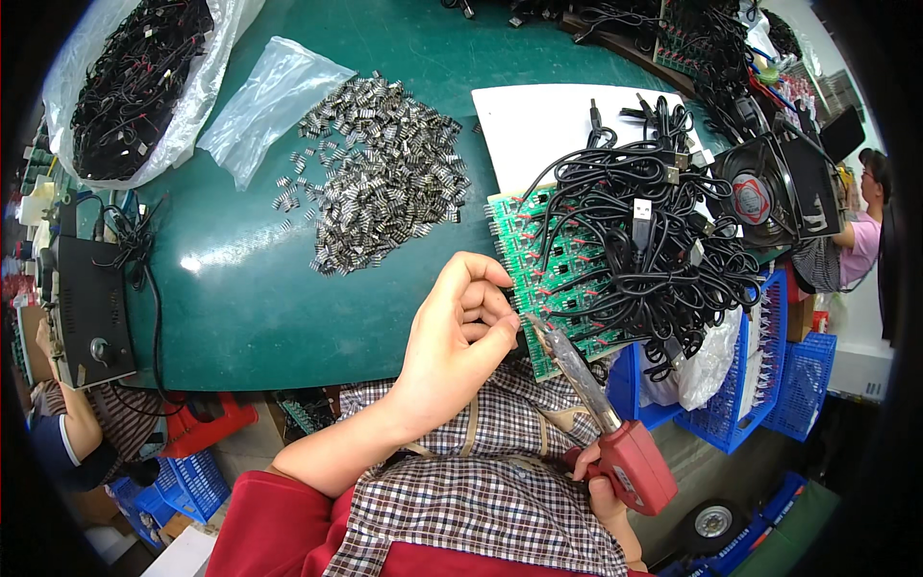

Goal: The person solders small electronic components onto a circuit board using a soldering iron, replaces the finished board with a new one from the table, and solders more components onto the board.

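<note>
Along the table's front edge lies a green circuit board panel (pixel 527 279), with black USB cables (pixel 654 260) bundled over it and short red wires at its joints. My left hand (pixel 460 337) is closed in a pinch at the panel's left edge; what sits between the fingertips is too small to make out. A red soldering gun (pixel 642 471) is gripped by my right hand (pixel 604 490), its long metal barrel slanting up left. Its tip is over the panel, close to my left fingertips. Small black pin headers (pixel 389 183) lie heaped beyond my left hand.
A clear plastic bag (pixel 269 106) lies beside the heap. At the far left stands an open bag of black cables (pixel 144 87), nearer a black control box (pixel 91 308). A white sheet (pixel 529 125), a fan (pixel 755 197) and blue crates (pixel 808 385) are right. Other people sit at both sides.
</note>
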The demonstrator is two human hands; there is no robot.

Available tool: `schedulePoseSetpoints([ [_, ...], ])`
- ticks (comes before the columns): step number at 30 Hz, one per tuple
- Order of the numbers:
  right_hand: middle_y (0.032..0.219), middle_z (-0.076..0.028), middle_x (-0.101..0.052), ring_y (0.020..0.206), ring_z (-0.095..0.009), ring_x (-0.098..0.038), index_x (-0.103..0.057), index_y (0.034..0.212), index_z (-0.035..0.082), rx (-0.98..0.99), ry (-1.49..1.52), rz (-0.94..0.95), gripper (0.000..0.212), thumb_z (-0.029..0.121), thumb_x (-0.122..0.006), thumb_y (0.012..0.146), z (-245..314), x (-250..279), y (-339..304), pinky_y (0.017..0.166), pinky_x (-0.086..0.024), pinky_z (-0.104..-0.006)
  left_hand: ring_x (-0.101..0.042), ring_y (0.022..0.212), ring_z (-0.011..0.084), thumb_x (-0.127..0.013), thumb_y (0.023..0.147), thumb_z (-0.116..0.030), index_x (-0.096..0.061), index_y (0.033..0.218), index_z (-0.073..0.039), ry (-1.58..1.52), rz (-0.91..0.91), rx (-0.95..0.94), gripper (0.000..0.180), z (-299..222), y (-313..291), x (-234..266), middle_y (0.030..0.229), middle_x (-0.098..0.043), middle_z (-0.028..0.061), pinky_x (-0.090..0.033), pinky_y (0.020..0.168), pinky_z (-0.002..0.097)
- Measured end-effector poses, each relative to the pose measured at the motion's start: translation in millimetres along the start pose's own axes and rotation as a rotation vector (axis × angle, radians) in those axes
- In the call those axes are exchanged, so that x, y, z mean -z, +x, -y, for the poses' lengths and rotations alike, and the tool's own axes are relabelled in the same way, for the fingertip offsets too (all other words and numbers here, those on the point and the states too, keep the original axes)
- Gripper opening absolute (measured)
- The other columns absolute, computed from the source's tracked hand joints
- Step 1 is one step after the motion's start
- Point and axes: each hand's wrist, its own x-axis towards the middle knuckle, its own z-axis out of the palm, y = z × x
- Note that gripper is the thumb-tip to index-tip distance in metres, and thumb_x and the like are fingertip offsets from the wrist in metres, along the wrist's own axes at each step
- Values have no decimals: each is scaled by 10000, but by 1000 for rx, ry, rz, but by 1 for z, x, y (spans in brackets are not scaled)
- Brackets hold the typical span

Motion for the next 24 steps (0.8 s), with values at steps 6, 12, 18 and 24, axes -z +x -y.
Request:
schedulePoseSetpoints([
  [6, 628, 9, -587, 547, -149, -557, -617, 703, 92, -16, 36, -24, 301, 389, -657, 726, 3, -1, 3, 514, -424, -277, -546, 706, 85, -528, 801, 61, -398, 1037, -27, 4, -7, -6, 284, 0, 1, -1, 796, -520, 27, -483, 674, 213],
  [12, 601, 12, -575, 534, -137, -553, -612, 730, 63, 13, 81, -3, 379, 440, -626, 767, 9, -3, 5, 509, -421, -266, -544, 704, 83, -527, 799, 61, -401, 1031, -31, 3, -13, -14, 279, 2, -1, 2, 792, -520, 25, -477, 666, 208],
  [18, 598, 25, -576, 529, -140, -547, -635, 786, 70, -2, 8, 2, 396, 465, -607, 772, 15, 3, 1, 503, -412, -263, -540, 703, 83, -521, 800, 59, -403, 1028, -32, 23, -4, -19, 272, 1, 1, -2, 790, -522, 25, -473, 657, 206],
  [24, 604, 32, -580, 525, -148, -541, -641, 762, 95, 44, -66, 12, 375, 469, -609, 760, -6, 14, -12, 495, -405, -269, -533, 718, 79, -520, 807, 54, -408, 1035, -23, 67, 23, -27, 265, 2, 3, -12, 801, -518, 28, -479, 664, 208],
])
